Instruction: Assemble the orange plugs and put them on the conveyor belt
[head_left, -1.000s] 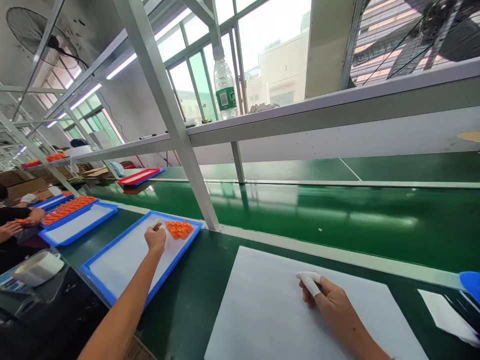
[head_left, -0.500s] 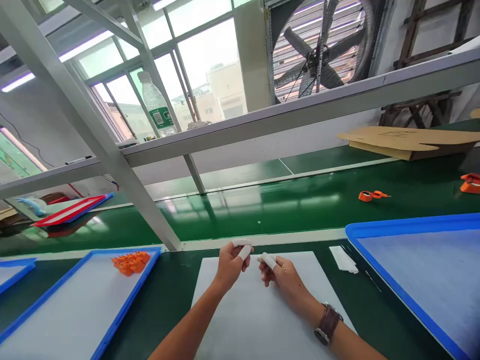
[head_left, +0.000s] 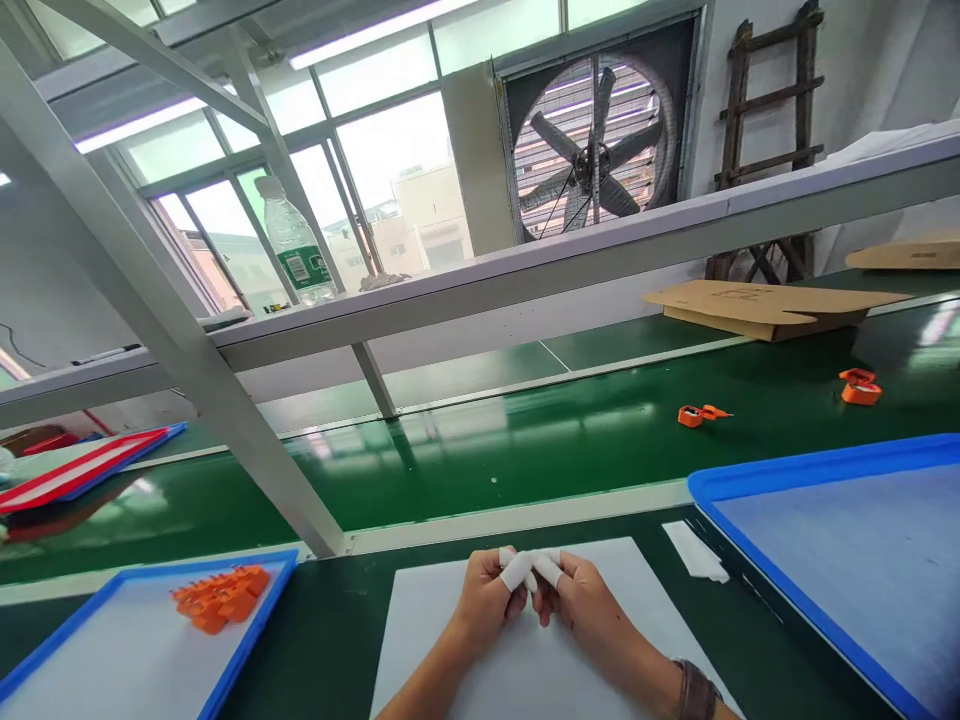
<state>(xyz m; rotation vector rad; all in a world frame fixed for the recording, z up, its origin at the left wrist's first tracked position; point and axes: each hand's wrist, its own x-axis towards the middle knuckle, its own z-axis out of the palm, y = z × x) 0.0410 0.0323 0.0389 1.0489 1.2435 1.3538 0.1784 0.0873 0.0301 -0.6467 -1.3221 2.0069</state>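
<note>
My left hand (head_left: 486, 603) and my right hand (head_left: 584, 605) meet over a white sheet (head_left: 525, 660) at the near edge of the green bench. Both have white cots on their fingertips, and the fingertips press together in a pinch. What they hold between them is hidden. A pile of small orange parts (head_left: 219, 598) lies in the far corner of the blue tray (head_left: 266, 618) to the left, apart from both hands.
A second blue tray (head_left: 757, 480) lies at the right, with a white slip (head_left: 696, 552) beside it. Loose orange parts (head_left: 699, 413) rest on the green conveyor belt. A slanted metal post (head_left: 225, 410) rises at the left. A water bottle (head_left: 294, 246) stands on the overhead shelf.
My left hand left the orange pile and came to the white sheet, where it now touches my right hand. The view swung right, which brought the right tray into sight.
</note>
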